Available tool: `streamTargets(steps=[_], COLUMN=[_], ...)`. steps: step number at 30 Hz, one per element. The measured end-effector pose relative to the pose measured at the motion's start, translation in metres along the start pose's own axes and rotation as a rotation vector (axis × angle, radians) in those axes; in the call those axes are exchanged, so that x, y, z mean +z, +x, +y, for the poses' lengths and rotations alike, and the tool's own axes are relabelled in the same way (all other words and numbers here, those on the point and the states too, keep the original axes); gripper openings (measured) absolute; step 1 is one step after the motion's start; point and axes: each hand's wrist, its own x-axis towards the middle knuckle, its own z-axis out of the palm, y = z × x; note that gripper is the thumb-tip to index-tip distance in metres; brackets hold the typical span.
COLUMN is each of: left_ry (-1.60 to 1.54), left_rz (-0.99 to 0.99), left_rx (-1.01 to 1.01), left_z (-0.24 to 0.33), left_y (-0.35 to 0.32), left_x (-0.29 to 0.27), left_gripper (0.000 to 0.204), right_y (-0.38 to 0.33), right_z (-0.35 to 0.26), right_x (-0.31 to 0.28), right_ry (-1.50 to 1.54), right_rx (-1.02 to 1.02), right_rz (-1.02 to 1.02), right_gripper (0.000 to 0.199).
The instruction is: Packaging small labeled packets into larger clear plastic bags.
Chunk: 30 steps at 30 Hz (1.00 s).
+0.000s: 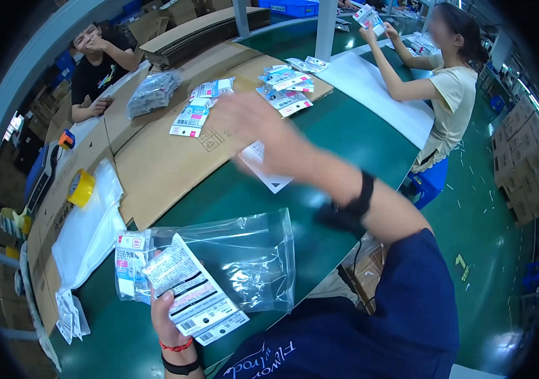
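My left hand [167, 316] grips a small stack of flat retail packets [197, 290], their printed backs facing up. Beneath and beside them lies a large clear plastic bag [263, 252] on the green tabletop, with blue-and-white packets [132, 262] showing at its left end. My right hand [263, 136] is smeared by motion over the cardboard, near a pile of blue-and-white packets [190, 117]. Just below it is a white packet [266, 167]; whether the hand touches it I cannot tell. Its fingers are too blurred to read.
More packets [285, 88] lie on the cardboard sheet [156, 177], beside a filled clear bag [154, 93]. Yellow tape [81, 188] and white plastic bags [89, 234] are at left. One co-worker [449, 88] holds a packet at right; another person [102, 69] is across the table.
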Motion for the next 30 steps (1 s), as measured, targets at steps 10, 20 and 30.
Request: streamTargets(steps=[10, 20, 30], left_ry=[0.004, -0.012, -0.065], left_rz=[0.034, 0.171, 0.156], left_rx=[0.022, -0.014, -0.007], left_z=[-0.003, 0.001, 0.001], left_y=[-0.002, -0.012, -0.006], left_x=[-0.015, -0.011, -0.014], left_gripper=[0.081, 0.083, 0.084], right_y=[-0.043, -0.003, 0.042], right_z=[0.272, 0.249, 0.189], right_x=[-0.049, 0.036, 0.037], right_ry=[-0.265, -0.411, -0.280], right_rx=[0.957, 1.206, 0.792], right_rz=[0.369, -0.233, -0.320], right_gripper=[0.072, 0.077, 0.052])
